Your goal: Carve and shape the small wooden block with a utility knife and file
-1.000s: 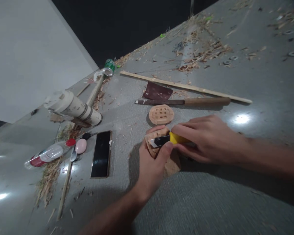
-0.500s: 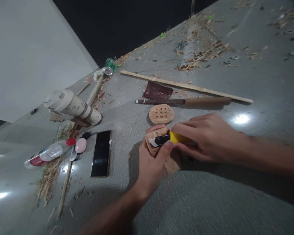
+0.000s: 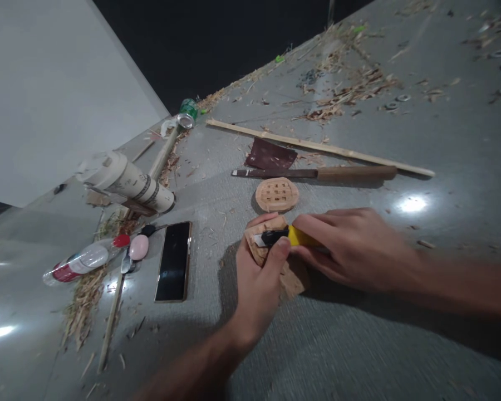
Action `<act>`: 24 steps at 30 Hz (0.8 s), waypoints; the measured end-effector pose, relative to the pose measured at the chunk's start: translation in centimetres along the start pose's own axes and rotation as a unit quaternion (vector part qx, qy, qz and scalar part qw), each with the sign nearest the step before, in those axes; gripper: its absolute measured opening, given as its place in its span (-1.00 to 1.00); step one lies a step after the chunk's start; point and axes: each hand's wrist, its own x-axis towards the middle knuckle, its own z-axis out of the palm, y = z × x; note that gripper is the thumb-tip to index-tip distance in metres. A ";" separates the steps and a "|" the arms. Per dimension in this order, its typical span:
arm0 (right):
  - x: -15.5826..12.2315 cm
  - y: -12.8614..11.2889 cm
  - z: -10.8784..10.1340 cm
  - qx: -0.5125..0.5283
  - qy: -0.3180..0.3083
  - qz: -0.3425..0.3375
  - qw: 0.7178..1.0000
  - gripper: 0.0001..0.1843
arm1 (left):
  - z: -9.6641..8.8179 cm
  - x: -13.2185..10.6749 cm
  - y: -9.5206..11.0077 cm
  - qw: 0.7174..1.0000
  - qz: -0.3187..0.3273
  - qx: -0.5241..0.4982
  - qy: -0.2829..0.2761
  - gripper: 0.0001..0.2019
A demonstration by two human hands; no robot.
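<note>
My left hand (image 3: 256,281) is closed around a small tan woven piece (image 3: 262,249), thumb pressed on top near the blade. My right hand (image 3: 353,248) grips a yellow utility knife (image 3: 280,236), whose black head and short blade lie across the top of the woven piece. Both hands meet low at the middle of the grey floor (image 3: 442,145). A second round woven disc (image 3: 276,194) lies flat just beyond them.
Beyond the disc lie a long knife with a wooden handle (image 3: 317,173), dark sandpaper (image 3: 270,155) and a long bamboo strip (image 3: 317,147). To the left are a phone (image 3: 173,260), a cup (image 3: 127,184), a plastic bottle (image 3: 83,260), a green can (image 3: 186,113) and scattered shavings.
The knife head has slid slightly left and up across the woven piece, and my right hand has lowered a little. The view shifted slightly.
</note>
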 end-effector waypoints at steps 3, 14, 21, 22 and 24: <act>0.0 -0.3 0.1 -0.002 0.005 0.020 1.000 -0.51 | 0.0 0.0 0.1 1.000 0.001 0.002 0.002 -0.64; -0.2 0.1 0.7 -0.005 0.032 -0.006 0.999 -0.54 | 0.1 -0.2 0.0 1.000 0.015 0.014 0.014 -0.60; -0.4 -0.3 1.1 0.000 0.047 0.013 0.999 -0.52 | 0.3 0.0 -0.2 0.998 0.027 0.034 0.039 -0.62; -0.3 -0.4 1.1 -0.002 0.052 0.019 0.998 -0.51 | 0.4 0.0 -0.1 0.998 0.031 0.037 0.045 -0.64; -0.1 -0.4 1.1 -0.005 0.057 0.024 0.998 -0.48 | 0.5 0.1 -0.1 0.998 0.034 0.032 0.049 -0.65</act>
